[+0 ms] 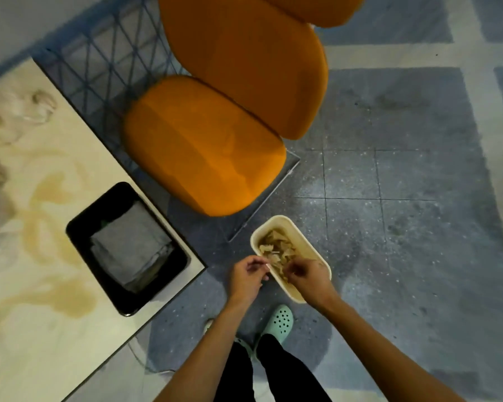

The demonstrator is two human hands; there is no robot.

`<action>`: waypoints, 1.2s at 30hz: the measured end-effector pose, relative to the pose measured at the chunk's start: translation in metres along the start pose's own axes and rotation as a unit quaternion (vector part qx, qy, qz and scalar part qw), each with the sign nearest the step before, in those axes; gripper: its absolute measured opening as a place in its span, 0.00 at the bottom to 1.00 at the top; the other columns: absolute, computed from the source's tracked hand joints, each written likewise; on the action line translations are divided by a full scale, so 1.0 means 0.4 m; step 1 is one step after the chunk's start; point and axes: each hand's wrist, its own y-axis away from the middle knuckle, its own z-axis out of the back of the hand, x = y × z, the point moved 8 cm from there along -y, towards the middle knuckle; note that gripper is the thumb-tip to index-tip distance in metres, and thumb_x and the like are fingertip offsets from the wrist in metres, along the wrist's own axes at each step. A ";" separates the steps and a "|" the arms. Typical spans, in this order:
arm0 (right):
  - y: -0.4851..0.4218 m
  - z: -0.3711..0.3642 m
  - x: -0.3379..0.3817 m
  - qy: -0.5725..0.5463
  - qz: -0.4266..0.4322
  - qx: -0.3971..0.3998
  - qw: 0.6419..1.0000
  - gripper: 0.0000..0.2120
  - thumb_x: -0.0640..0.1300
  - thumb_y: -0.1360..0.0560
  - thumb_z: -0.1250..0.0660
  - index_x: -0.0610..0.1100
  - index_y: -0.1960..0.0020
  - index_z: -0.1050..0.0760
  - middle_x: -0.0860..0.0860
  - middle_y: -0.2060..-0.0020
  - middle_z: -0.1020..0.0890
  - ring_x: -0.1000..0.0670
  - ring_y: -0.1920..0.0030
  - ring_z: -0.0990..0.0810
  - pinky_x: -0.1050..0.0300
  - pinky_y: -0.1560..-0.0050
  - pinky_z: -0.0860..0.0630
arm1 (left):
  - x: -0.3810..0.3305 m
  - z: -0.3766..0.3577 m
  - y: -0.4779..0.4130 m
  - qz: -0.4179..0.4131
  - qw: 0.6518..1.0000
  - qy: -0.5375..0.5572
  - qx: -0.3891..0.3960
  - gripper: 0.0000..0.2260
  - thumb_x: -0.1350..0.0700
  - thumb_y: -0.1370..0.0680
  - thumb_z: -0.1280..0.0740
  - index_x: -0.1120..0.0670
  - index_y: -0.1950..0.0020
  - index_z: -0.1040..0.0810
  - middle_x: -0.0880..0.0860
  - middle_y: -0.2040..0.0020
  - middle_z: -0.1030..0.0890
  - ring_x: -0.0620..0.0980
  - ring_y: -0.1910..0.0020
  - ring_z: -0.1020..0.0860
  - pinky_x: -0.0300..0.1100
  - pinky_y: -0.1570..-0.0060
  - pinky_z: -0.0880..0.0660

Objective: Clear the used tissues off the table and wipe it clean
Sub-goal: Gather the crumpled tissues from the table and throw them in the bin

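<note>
One cream bin (307, 242) on the floor, used tissues (276, 248) inside. My left grip (249, 274) and right grip (305, 274) are curled over it, hold cannot tell. Stained bench (41, 329): one black tray (84, 224), one grey cloth (128, 245), at least two crumpled tissues (41, 107) — orange chair (204, 146) alongside.

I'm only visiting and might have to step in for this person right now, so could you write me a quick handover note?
Hands: left hand and right hand both over the cream bin on the floor, fingers curled; whether they grip tissue is unclear.
The bin holds stained tissues; crumpled tissues sit at the far end of the table; a grey cloth lies in the black tray.
Done: some tissues binned. Left: clear the rest, wipe the brown stains.
</note>
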 end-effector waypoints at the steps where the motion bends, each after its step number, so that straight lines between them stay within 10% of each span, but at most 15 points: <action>1: 0.020 0.005 0.039 0.004 0.021 -0.001 1.000 0.03 0.42 0.25 0.31 0.48 0.54 0.18 0.55 0.62 0.19 0.58 0.62 0.23 0.65 0.59 0.30 | -0.013 0.019 0.021 -0.007 1.000 0.000 -0.005 0.09 0.68 0.23 0.35 0.56 0.56 0.19 0.51 0.64 0.18 0.42 0.71 0.22 0.31 0.71 0.28; 8: 0.166 0.050 0.302 -0.010 0.146 0.009 0.989 0.03 0.40 0.25 0.31 0.46 0.52 0.19 0.55 0.60 0.18 0.64 0.61 0.24 0.77 0.60 0.33 | -0.162 0.189 0.198 -0.097 0.991 0.058 -0.066 0.12 0.68 0.21 0.37 0.54 0.56 0.19 0.51 0.67 0.21 0.43 0.72 0.25 0.34 0.70 0.29; 36: 0.358 -0.374 1.044 0.023 0.360 0.101 0.927 0.04 0.39 0.23 0.32 0.45 0.52 0.20 0.54 0.61 0.17 0.59 0.58 0.19 0.63 0.54 0.21 | -0.220 0.986 0.488 -0.234 0.937 0.088 -0.244 0.09 0.62 0.21 0.35 0.52 0.54 0.17 0.51 0.65 0.17 0.48 0.68 0.21 0.36 0.67 0.28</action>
